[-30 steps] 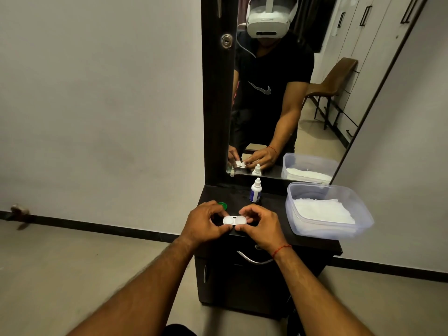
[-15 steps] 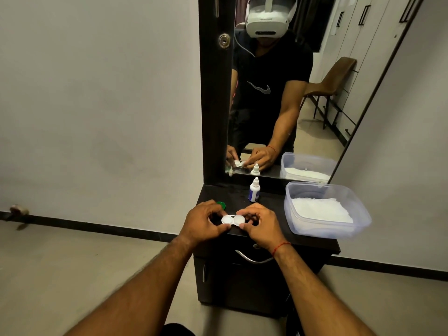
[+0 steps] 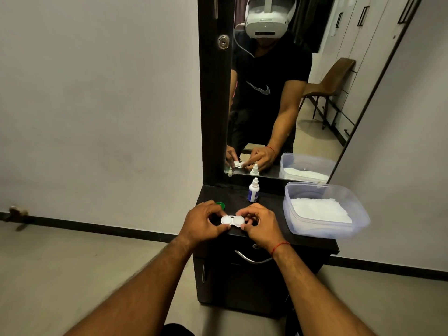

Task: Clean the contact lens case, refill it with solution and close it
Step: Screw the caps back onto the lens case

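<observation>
**Left hand (image 3: 202, 223) and right hand (image 3: 260, 226) pinch the case (image 3: 232, 220) at the cabinet's front edge**

Each hand is clamped on one end of the case, thumb and fingertips curled round it, the left on the left well and the right on the right well. The case is white and slightly see-through: two round wells joined by a narrow bridge, lying flat and running left to right with its faces up. Whether the wells are capped or hold liquid cannot be told. It sits over the front strip of the dark cabinet top (image 3: 232, 195), close to the front edge; whether it rests on the wood or is held just above it is unclear.

A green cap (image 3: 220, 204) lies just behind the left knuckles, partly hidden. A bottle (image 3: 253, 190) stands upright further back, near the foot of the mirror (image 3: 278, 93), apart from both hands. A clear tub (image 3: 315, 229) holding white tissue (image 3: 320, 210) fills the right side of the top, reaching its front and right edges, with a gap between its left wall and the right hand. Bare top shows between the hands and the bottle, and along the left rear.
</observation>
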